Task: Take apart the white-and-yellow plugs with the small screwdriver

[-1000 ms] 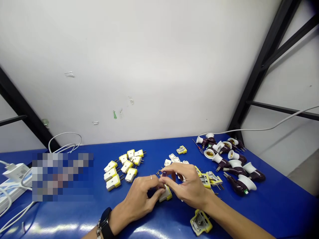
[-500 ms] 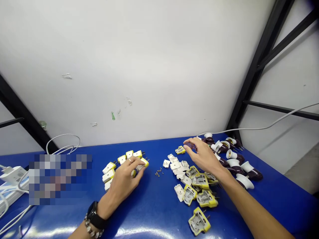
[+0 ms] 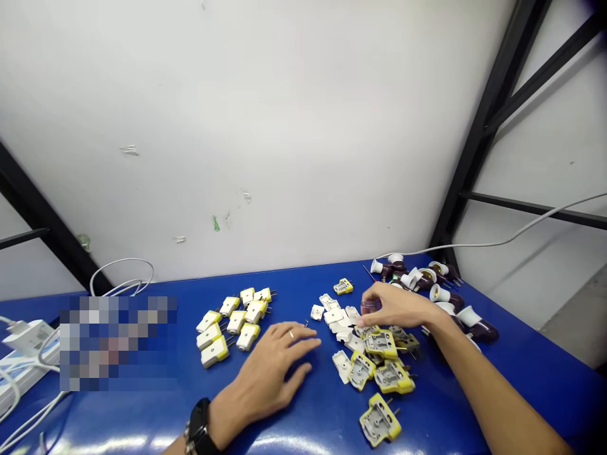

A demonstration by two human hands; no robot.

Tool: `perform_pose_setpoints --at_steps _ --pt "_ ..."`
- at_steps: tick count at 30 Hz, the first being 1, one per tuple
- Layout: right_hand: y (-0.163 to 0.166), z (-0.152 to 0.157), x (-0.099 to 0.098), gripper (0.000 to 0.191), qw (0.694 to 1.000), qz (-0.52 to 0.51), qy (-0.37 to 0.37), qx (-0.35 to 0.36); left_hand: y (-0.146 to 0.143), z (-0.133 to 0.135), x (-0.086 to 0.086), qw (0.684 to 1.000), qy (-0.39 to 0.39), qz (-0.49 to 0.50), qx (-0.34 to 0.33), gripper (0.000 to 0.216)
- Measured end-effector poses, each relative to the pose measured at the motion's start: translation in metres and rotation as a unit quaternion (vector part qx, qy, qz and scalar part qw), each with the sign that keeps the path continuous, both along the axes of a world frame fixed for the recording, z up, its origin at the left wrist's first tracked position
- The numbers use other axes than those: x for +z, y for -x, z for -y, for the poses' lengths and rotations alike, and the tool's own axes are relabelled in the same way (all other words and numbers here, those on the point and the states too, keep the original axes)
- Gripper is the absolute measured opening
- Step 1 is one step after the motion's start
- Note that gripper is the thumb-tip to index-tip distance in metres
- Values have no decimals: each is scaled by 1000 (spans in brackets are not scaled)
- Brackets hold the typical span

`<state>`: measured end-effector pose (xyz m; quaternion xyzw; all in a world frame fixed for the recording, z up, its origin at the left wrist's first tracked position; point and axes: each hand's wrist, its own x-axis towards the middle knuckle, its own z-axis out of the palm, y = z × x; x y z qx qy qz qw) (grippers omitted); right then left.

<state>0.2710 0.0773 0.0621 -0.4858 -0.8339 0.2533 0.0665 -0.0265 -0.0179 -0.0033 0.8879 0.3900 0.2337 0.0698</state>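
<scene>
Left hand (image 3: 265, 379) flat on blue table (image 3: 531, 385), right hand (image 3: 398, 306) over plug shells (image 3: 382, 346).

**Blue lane between the piles**

The left hand (image 3: 268, 379) lies in a strip of table (image 3: 317, 417) between the assembled plugs (image 3: 227, 328) and the plug parts (image 3: 365, 360). The right hand (image 3: 393, 306) reaches over those parts, and lamp holders (image 3: 478, 330) crowd the far right.

Single head-worn camera at person's own viewpoint, above near edge of blue workbench (image 3: 531, 392). Faces forward and down, frame slightly rolled, far table edge rising toward right. Wide view. Left hand (image 3: 265, 379) and right hand (image 3: 403, 306) close to lens, low in frame. Tabletop fills lower part; white wall (image 3: 265, 126) fills upper part, well beyond; black metal frame (image 3: 493, 126) at far right.
</scene>
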Motion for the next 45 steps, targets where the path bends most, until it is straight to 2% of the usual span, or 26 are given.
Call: perform_pose_setpoints --at_steps 3,6,8,12,15,17,21,24,29,31,33,35,39,45 --pt "-11 6 11 40 998 4 51 34 -16 15 8 991 96 -28 -94 64" --pt "-14 13 16 41 998 29 56 28 -21 19 12 985 125 -29 -113 68" --pt "-12 15 16 38 998 26 52 28 -20 17 10 989 109 -25 -100 60" --pt "-9 15 15 31 998 2 59 34 -15 11 0 995 70 -38 -59 28" --pt "-9 17 16 24 999 -11 25 21 -11 8 -7 997 63 -20 -35 21" --pt "-10 20 17 25 1000 -3 11 22 -8 8 -8 997 68 7 -24 21" --pt "-12 23 20 48 998 63 30 0 -6 7 -6 994 103 32 -17 21" --pt "-12 20 19 48 997 69 17 -11 -5 5 -5 989 137 41 -20 23" --pt "18 23 8 27 993 -81 -44 69 -2 0 -7 984 172 53 12 16" --pt "39 29 -1 26 981 -134 -101 94 -1 -1 -7 985 161 49 27 16" --pt "57 36 -12 29 976 -132 -123 122 1 -1 -6 989 134 45 48 26" --pt "69 42 -22 29 976 -109 -118 145 3 -2 -5 991 113 35 68 29" --pt "75 47 -34 37 976 -90 -120 155 9 -5 1 990 107 -6 95 21" --pt "75 51 -32 46 988 -58 -67 129 18 -12 7 983 120 -24 134 31"
